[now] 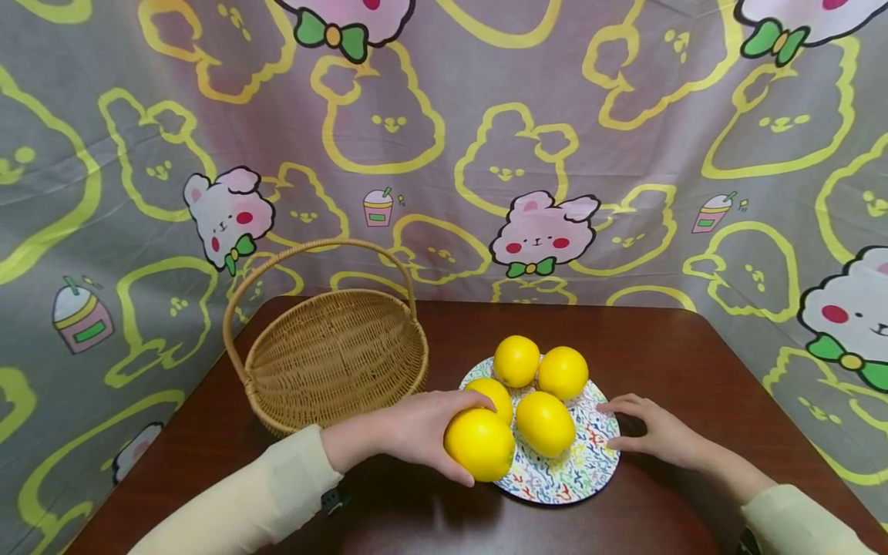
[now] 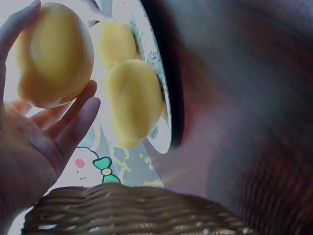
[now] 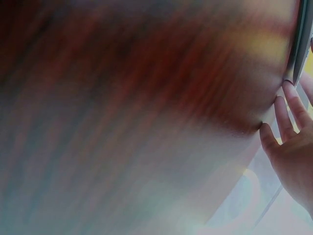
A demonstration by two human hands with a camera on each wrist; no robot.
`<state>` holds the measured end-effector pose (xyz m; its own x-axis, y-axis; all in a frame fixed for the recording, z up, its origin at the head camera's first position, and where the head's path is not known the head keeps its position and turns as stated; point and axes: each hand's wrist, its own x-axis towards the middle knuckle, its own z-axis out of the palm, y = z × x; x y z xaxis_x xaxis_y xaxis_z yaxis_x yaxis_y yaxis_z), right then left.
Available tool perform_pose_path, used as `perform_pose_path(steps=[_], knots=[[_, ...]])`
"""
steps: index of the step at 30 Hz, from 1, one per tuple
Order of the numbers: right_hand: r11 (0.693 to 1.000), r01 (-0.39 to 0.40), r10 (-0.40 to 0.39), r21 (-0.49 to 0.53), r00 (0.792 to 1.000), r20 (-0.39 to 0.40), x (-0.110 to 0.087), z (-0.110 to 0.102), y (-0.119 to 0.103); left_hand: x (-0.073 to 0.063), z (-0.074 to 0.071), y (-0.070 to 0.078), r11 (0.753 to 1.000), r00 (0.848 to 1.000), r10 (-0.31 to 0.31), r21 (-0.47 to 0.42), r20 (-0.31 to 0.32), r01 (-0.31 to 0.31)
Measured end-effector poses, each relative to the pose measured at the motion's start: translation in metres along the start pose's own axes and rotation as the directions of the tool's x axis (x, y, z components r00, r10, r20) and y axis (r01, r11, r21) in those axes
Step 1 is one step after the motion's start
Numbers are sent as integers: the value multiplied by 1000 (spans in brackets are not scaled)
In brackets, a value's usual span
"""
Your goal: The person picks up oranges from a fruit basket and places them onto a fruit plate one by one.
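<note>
My left hand [image 1: 421,432] grips a yellow lemon [image 1: 480,445] between thumb and fingers, raised over the left edge of a plate. In the left wrist view that lemon [image 2: 55,55] sits against the fingertips. Several more lemons [image 1: 546,424] lie on the round white plate [image 1: 590,462], which has a colourful squiggle pattern. One of them [image 1: 491,397] is partly hidden behind the held lemon. At the plate's right rim is my right hand [image 1: 655,433], fingers spread and fairly straight, with nothing held. The right wrist view shows its fingertips [image 3: 289,88] beside the dark plate edge.
An oval wicker basket [image 1: 340,362] with a tall arched handle stands left of the plate, close behind my left forearm. The dark brown table [image 1: 666,339] extends beyond both. A patterned cloth [image 1: 430,139] with cartoon bears and rabbits hangs around the back and sides.
</note>
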<state>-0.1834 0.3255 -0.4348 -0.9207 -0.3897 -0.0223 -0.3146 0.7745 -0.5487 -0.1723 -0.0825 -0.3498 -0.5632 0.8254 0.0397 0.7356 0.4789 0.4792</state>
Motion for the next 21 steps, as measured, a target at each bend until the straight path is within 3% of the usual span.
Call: perform_pose_path(steps=[14,21], knots=[[1000,14,-14,0,1000,-3,0,1,1,9,30,-2,1000,998,-24,-19,-61,23],[1000,27,-27,-2,1000,-9,0,1,2,15,35,-3,999,998,-33,-1,-61,33]])
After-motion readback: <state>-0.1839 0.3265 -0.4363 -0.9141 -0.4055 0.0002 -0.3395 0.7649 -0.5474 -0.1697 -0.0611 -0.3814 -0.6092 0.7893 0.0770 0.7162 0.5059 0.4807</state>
